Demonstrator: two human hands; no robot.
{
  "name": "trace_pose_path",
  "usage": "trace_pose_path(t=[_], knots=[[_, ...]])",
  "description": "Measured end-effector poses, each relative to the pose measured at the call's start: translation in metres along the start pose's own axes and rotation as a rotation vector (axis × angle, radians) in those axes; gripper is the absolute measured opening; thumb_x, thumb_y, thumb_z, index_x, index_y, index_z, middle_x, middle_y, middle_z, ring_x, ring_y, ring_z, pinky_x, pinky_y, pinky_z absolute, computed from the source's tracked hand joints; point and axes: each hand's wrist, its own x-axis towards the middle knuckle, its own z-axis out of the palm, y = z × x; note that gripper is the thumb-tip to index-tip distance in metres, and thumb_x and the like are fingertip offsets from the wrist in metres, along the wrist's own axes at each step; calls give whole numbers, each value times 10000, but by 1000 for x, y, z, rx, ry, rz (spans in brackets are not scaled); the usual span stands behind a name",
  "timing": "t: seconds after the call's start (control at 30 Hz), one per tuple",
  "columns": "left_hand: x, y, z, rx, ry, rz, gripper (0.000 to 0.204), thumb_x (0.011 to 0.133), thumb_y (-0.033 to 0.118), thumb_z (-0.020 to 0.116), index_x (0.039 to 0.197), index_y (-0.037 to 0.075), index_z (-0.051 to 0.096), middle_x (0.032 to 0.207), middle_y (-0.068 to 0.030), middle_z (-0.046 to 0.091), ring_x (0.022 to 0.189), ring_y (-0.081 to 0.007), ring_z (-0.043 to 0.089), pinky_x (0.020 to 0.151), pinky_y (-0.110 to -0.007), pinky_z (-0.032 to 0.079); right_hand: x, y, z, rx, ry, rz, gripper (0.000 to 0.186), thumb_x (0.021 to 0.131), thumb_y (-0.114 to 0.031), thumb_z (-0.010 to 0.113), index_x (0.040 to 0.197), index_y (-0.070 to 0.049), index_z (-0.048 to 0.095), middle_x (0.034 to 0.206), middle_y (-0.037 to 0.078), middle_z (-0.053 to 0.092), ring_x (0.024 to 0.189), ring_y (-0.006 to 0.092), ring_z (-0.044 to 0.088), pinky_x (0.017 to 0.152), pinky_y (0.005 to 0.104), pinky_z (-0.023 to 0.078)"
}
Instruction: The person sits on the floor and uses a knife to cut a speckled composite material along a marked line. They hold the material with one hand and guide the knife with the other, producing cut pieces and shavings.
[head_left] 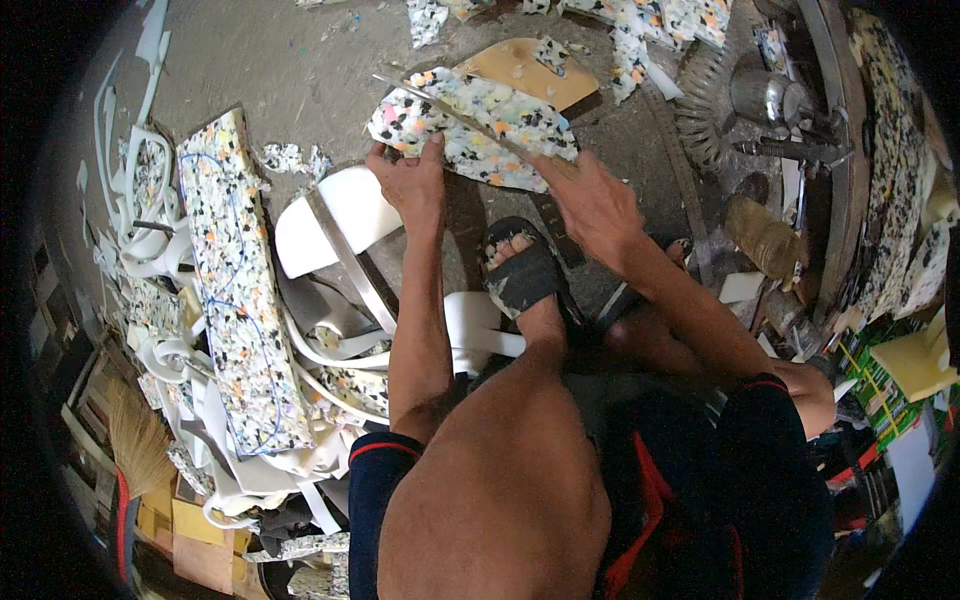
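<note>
A piece of speckled rebonded foam (500,172), white with black, orange and yellow flecks, is held up before me above the floor. My left hand (412,188) grips its near left edge, the thumb on the top face and the fingers mostly hidden beneath. In my right hand (598,208) is the handle of a long, narrow knife (450,110). Its blade lies slantwise across the foam, with the tip reaching past the far left edge. Whether the blade has cut into the foam I cannot tell.
A long speckled foam slab (235,300) with blue drawn lines leans on white offcuts at left. Nearby are a white pad (345,215) and a metal strip (350,262). A tan piece (520,68) lies beyond my hands. A fan-like metal guard (705,105) stands right; a broom (140,435) lies lower left.
</note>
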Motion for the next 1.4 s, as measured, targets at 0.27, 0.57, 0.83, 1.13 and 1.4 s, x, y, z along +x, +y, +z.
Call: trace_pose_path(t=[0.27, 0.57, 0.83, 1.13, 1.4], knots=[[-6, 17, -3, -60, -56, -12, 879, 793, 267, 857, 1409, -82, 337, 780, -89, 613, 743, -182, 601, 719, -315, 488, 4, 7, -3, 32, 36, -15, 556, 887, -86, 617, 1428, -175, 528, 1077, 208, 529, 954, 378, 643, 737, 483, 578], [-12, 22, -8, -58, -79, -78, 871, 814, 276, 842, 1419, -76, 324, 711, -32, 567, 683, -145, 546, 698, -288, 468, -19, 36, 3, 9, -39, -9, 592, 914, -85, 611, 1482, -201, 489, 1043, 184, 508, 961, 373, 623, 760, 449, 556], [-9, 19, -3, -69, -67, -81, 862, 848, 258, 825, 1436, -87, 298, 638, -1, 535, 615, -112, 514, 632, -252, 435, 17, 15, -5, 111, 12, -25, 598, 895, -86, 610, 1468, -218, 498, 1091, 194, 524, 989, 392, 618, 791, 482, 552], [-14, 22, -4, -141, -83, -111, 877, 851, 226, 820, 1455, -92, 268, 658, -12, 553, 613, -104, 522, 615, -259, 435, -8, 35, -18, 113, -99, 29, 562, 906, -72, 575, 1447, -209, 511, 1085, 194, 513, 987, 394, 612, 808, 496, 544], [-8, 8, 0, -174, -54, -51, 864, 845, 232, 817, 1440, -108, 292, 674, -22, 562, 641, -125, 543, 627, -264, 445, -12, 41, -13, 134, -106, 63, 596, 898, -68, 595, 1467, -215, 495, 1104, 201, 516, 1007, 390, 615, 814, 475, 554]])
